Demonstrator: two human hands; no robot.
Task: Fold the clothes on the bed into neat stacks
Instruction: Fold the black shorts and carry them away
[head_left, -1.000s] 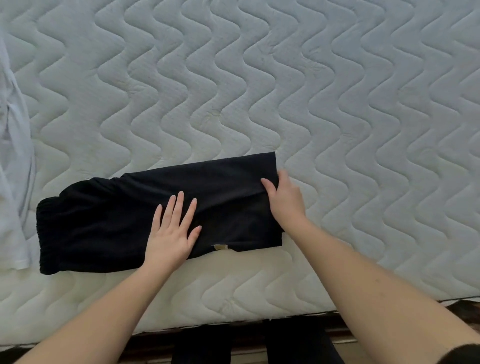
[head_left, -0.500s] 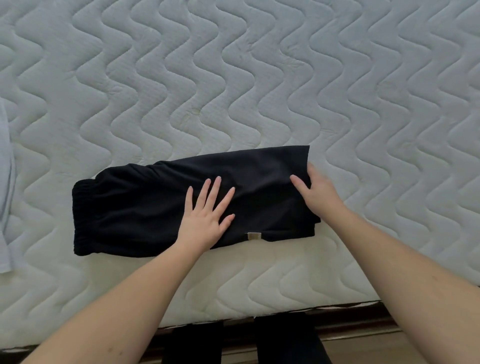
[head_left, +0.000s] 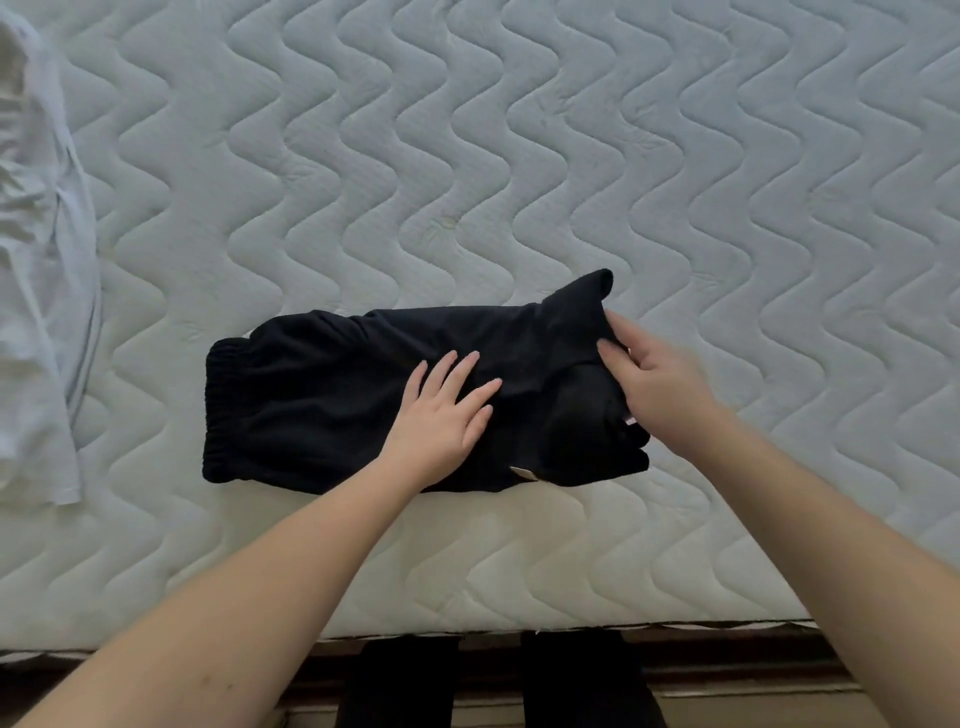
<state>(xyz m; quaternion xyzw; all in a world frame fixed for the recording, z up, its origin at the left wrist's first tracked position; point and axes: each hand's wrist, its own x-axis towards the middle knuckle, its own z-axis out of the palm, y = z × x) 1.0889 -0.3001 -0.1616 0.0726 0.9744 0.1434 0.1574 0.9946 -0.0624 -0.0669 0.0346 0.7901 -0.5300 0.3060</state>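
A black garment (head_left: 322, 400), folded into a long band, lies across the white quilted mattress (head_left: 467, 156) with its elastic waistband at the left end. My left hand (head_left: 441, 410) presses flat on its middle, fingers straight and spread. My right hand (head_left: 654, 384) grips the garment's right end and has lifted it off the mattress, so that end bunches up and curls leftward. A small tan label (head_left: 522, 473) shows at the near edge.
A pale blue-white garment (head_left: 36, 291) lies crumpled along the left edge of the mattress. The mattress's near edge runs along the bottom, with a dark bed frame and my dark-clad legs (head_left: 405, 686) below it.
My right hand has closed on the garment's right end and raised it from flat toward the left. My left hand stays pressed on the middle.
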